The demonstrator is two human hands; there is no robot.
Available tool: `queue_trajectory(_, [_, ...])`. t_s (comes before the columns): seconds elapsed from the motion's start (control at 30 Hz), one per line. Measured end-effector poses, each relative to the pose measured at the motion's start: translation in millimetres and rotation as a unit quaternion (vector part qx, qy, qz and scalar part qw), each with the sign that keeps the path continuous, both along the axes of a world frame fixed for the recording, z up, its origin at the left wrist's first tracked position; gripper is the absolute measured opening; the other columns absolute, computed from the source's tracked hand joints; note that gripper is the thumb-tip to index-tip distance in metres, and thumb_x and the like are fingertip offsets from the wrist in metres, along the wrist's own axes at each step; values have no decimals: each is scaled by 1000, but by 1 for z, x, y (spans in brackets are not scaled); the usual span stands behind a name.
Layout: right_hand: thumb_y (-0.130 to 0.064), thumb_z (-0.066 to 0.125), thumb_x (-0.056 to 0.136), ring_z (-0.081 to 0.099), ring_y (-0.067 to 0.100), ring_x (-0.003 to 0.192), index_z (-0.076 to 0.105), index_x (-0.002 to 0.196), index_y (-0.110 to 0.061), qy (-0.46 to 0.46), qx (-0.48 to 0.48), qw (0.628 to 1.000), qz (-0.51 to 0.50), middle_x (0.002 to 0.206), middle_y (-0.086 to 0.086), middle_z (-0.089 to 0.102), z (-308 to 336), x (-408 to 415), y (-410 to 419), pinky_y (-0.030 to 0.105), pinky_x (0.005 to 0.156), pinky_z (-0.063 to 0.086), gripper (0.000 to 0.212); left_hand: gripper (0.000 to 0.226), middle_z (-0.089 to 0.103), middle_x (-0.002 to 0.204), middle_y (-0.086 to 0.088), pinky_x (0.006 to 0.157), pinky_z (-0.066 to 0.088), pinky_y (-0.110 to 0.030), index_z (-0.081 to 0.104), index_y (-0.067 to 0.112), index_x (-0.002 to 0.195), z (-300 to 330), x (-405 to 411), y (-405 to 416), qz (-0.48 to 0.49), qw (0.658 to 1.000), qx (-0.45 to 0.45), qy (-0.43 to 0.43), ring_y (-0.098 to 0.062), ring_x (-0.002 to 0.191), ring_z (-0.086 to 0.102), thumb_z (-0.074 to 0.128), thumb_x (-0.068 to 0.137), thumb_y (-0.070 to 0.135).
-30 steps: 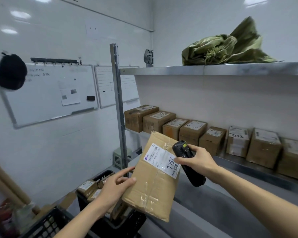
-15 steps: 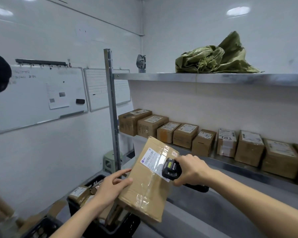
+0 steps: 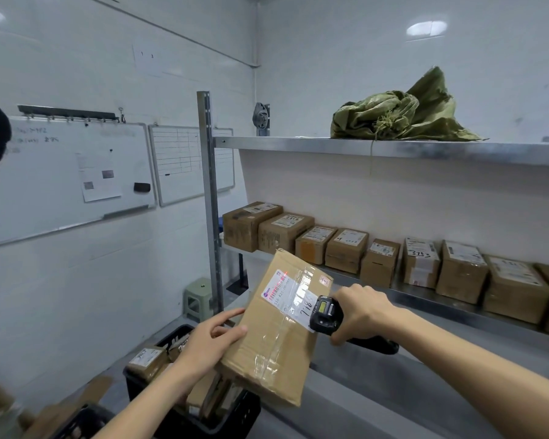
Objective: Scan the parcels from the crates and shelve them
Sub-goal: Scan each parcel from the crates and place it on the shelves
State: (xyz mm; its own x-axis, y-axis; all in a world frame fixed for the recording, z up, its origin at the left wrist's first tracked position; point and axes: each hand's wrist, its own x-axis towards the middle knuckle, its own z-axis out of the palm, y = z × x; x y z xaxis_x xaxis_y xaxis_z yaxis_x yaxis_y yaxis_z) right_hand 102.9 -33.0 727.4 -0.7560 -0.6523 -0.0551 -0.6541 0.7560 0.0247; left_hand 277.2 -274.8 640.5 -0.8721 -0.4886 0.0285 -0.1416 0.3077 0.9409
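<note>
My left hand [image 3: 208, 343] grips the left edge of a flat brown cardboard parcel [image 3: 267, 350], holding it tilted above a black crate [image 3: 184, 419]. The parcel's white label [image 3: 293, 296] faces up, with a red scan line across its barcode. My right hand [image 3: 360, 313] holds a black handheld scanner [image 3: 325, 315], its head aimed at the label from the right. Several more parcels lie in the crate under the held one, partly hidden.
A metal shelf [image 3: 425, 296] on the right carries a row of several brown boxes [image 3: 346, 248]. The upper shelf [image 3: 393, 150] bears a green sack [image 3: 403, 112]. Whiteboards [image 3: 61, 179] hang on the left wall. A small green stool [image 3: 198, 297] stands by the shelf post [image 3: 210, 191].
My right hand has lowered the scanner from upright to level and moved it to the label's right edge. A red scan line now shows on the barcode. The parcel stays in my left hand.
</note>
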Motion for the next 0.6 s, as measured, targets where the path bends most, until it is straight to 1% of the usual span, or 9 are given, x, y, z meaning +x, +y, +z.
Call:
queue_trajectory(0.07, [-53, 85, 63, 63, 17, 81, 62, 98, -26, 6, 6, 1000, -1, 92, -5, 65, 1, 3, -2, 27, 59, 47, 49, 32, 74, 101, 3, 91, 56, -38, 62, 58, 116, 0, 2, -4, -3, 1000, 0, -3, -11, 96, 70, 71, 89, 43])
queue_trajectory(0.2, [-54, 84, 61, 64, 18, 82, 63, 99, -25, 19, 1, 1000, -4, 91, -5, 66, 2, 5, -8, 31, 65, 53, 52, 32, 74, 100, 3, 91, 55, -38, 62, 57, 116, 1, 4, -10, -6, 1000, -2, -1, -11, 95, 70, 70, 89, 43])
queue_trajectory(0.37, [-55, 84, 59, 64, 18, 82, 64, 102, -27, 23, -10, 1000, -1, 92, -5, 66, 4, 9, -12, 29, 63, 52, 55, 33, 73, 105, 2, 90, 55, -37, 61, 54, 119, 1, 6, -15, -15, 1000, 3, 2, -13, 99, 69, 69, 90, 42])
queue_trajectory(0.43, [-57, 83, 60, 65, 17, 84, 65, 102, -30, -5, -29, 1000, 3, 93, -7, 68, 2, 11, -12, 28, 62, 50, 53, 31, 72, 106, 2, 89, 54, -35, 60, 53, 119, 0, 6, -18, -13, 1000, 7, 2, -14, 101, 68, 68, 91, 42])
queue_trajectory(0.5, [-59, 82, 60, 66, 15, 85, 65, 99, -32, -45, -59, 997, 7, 92, -9, 70, -3, 14, -14, 29, 65, 54, 51, 28, 70, 107, -1, 87, 54, -36, 60, 51, 117, -2, 6, -20, 3, 1000, 21, 3, -17, 101, 66, 67, 92, 43])
queue_trajectory(0.6, [-62, 81, 56, 70, 13, 81, 67, 93, -28, -124, -126, 984, 26, 87, -6, 73, -16, 20, -18, 37, 74, 61, 52, 22, 64, 110, -1, 75, 54, -35, 60, 43, 118, -6, 5, -21, 43, 996, 79, 11, -18, 99, 62, 62, 96, 41])
